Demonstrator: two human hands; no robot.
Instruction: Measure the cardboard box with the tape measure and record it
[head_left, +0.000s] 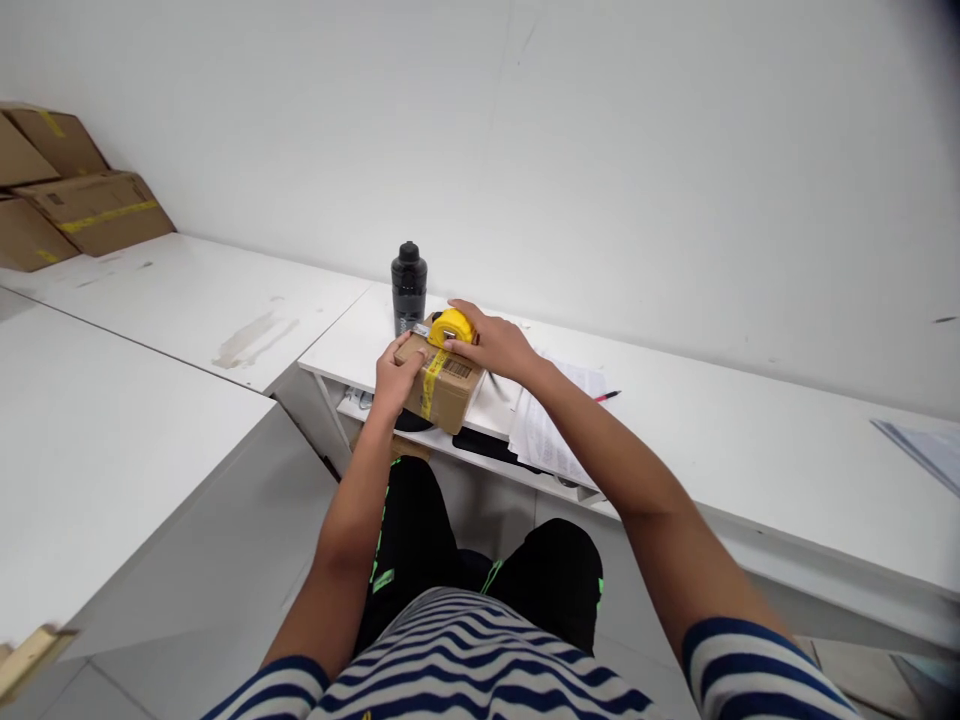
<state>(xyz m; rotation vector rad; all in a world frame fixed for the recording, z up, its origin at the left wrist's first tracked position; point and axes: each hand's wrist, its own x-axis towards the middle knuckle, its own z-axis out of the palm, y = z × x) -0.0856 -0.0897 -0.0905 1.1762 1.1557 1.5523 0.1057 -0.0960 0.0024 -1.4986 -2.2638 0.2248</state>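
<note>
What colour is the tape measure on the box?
Yellow: the tape measure shows best in the head view, under the right hand.

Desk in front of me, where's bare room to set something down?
Bare stretch of desk right of the papers and pen, up to the sheets at far right. Crowded around the box, where the left hand, right hand, tape measure and bottle cluster.

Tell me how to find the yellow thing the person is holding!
Look at the long white desk against the wall, then at the small cardboard box at its front edge, just in front of the black bottle. The tape measure sits on top of that box under the right hand, while the left hand steadies the box. It is the only rounded, bright yellow thing there.
</note>
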